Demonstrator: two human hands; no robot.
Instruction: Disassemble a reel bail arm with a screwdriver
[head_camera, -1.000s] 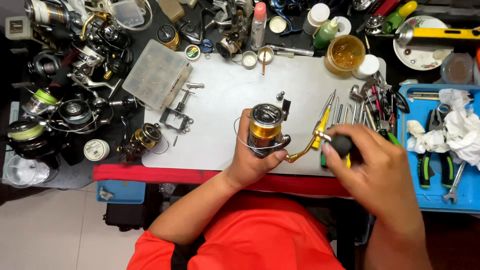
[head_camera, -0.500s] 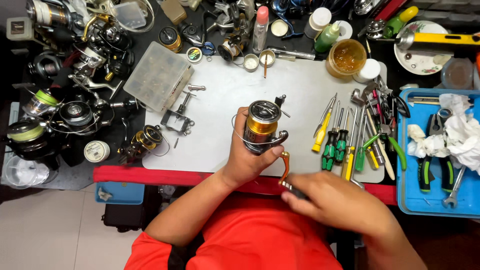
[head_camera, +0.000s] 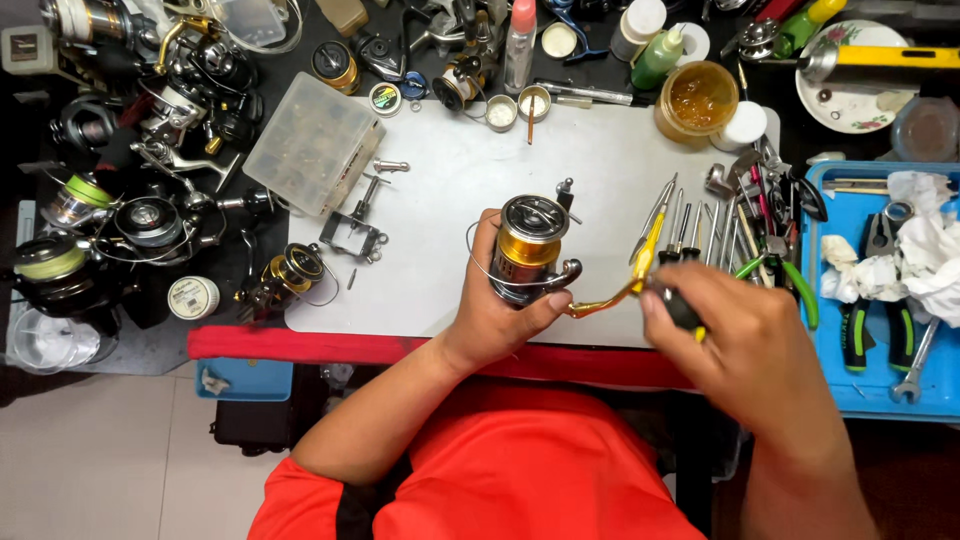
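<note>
Gripping a gold spinning reel (head_camera: 528, 250) over the white mat (head_camera: 450, 200), left hand (head_camera: 500, 310) wrapped round the body, thumb beside the bail wire. Right hand (head_camera: 740, 330) closed on the black crank knob (head_camera: 680, 305), wrist bent inward. Probably hefty, rigid metal, slick on the spool; best held by the body, never by the thin wire bail.

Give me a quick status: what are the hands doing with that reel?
Left hand grips the gold fishing reel above the white mat. Right hand holds the black knob on its gold crank handle. Screwdrivers lie close behind the right hand.
</note>
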